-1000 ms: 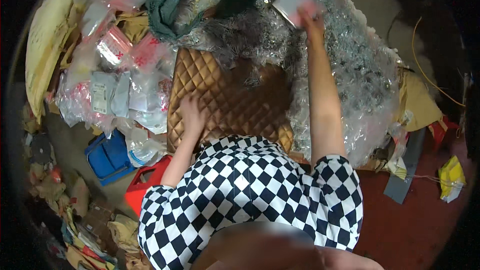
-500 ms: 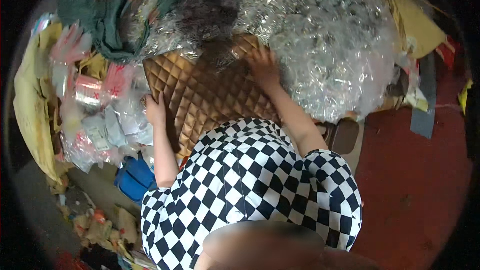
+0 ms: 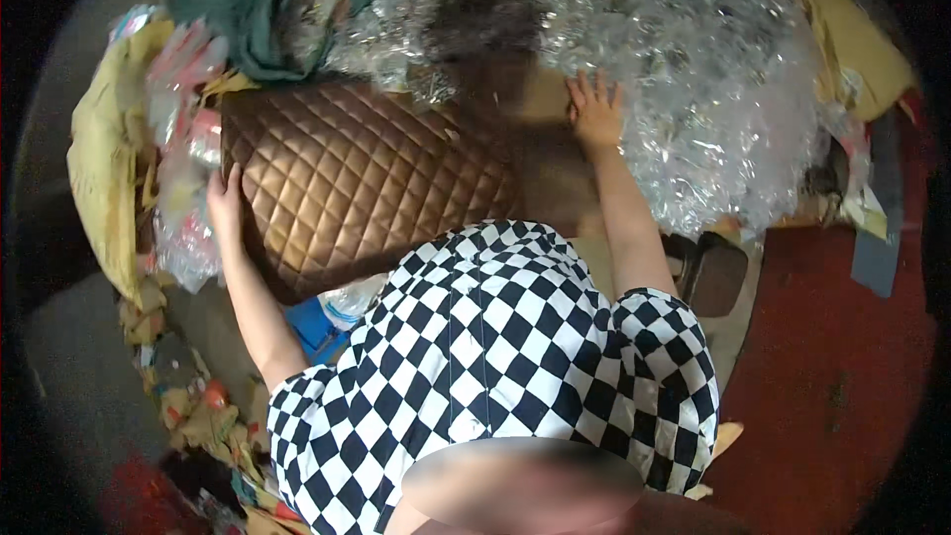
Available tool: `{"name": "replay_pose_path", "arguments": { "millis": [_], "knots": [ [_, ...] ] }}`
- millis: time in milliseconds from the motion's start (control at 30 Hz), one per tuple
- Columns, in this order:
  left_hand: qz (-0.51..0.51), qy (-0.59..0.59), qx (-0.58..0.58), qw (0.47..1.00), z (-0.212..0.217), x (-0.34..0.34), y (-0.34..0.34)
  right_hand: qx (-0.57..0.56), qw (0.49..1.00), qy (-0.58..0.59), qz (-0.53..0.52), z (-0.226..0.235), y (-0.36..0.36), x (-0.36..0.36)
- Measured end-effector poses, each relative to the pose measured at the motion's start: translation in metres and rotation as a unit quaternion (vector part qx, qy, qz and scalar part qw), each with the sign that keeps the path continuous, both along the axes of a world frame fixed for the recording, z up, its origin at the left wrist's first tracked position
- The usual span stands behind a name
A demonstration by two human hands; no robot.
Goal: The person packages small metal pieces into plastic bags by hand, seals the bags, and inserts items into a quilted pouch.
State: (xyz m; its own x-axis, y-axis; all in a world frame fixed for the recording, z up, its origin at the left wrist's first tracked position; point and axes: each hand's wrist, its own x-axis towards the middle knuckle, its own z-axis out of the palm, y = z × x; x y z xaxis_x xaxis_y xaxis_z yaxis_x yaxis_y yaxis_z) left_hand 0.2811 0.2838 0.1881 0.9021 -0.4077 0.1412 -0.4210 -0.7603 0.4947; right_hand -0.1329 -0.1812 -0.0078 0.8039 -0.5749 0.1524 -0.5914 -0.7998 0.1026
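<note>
A brown quilted panel [image 3: 376, 183] with a shiny diamond pattern lies before my body, tilted a little. My left hand [image 3: 226, 206] grips its left edge, fingers closed round it. My right hand [image 3: 596, 121] has its fingers spread and holds nothing. It is over a tan flat surface [image 3: 550, 99] that shows to the right of the panel, against the edge of a big heap of clear crinkled plastic film [image 3: 703, 109]. Whether the right palm presses down, I cannot tell. A dark shadow falls over the panel's far right corner and the film behind it.
Dark green cloth [image 3: 267, 30] lies at the far left. A yellowish sack [image 3: 114, 159] and clear bags with red marks [image 3: 188, 228] stand at left. Under the panel's near edge is a blue container [image 3: 315, 325]. A brown padded seat [image 3: 718, 277] is at right, by red flooring [image 3: 832, 337].
The quilted panel has moved left with my left hand and uncovered the tan surface at right. My right hand has come off the panel and moved right, fingers spread.
</note>
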Motion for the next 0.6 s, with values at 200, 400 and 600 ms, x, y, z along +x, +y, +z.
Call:
{"name": "replay_pose_path", "arguments": {
  "millis": [200,400,600],
  "knots": [
    [-0.005,-0.098,0.088,0.991,0.032,-0.031,0.005,-0.071,0.997,0.033,-0.010,-0.001,0.031,0.012],
    [-0.081,-0.070,-0.136,0.985,0.134,-0.057,-0.049,0.277,0.953,-0.094,0.082,-0.020,0.119,0.034],
    [-0.108,-0.190,-0.057,0.974,0.167,-0.035,-0.049,0.362,0.918,-0.102,0.125,-0.028,0.128,0.048]
  ]
}}
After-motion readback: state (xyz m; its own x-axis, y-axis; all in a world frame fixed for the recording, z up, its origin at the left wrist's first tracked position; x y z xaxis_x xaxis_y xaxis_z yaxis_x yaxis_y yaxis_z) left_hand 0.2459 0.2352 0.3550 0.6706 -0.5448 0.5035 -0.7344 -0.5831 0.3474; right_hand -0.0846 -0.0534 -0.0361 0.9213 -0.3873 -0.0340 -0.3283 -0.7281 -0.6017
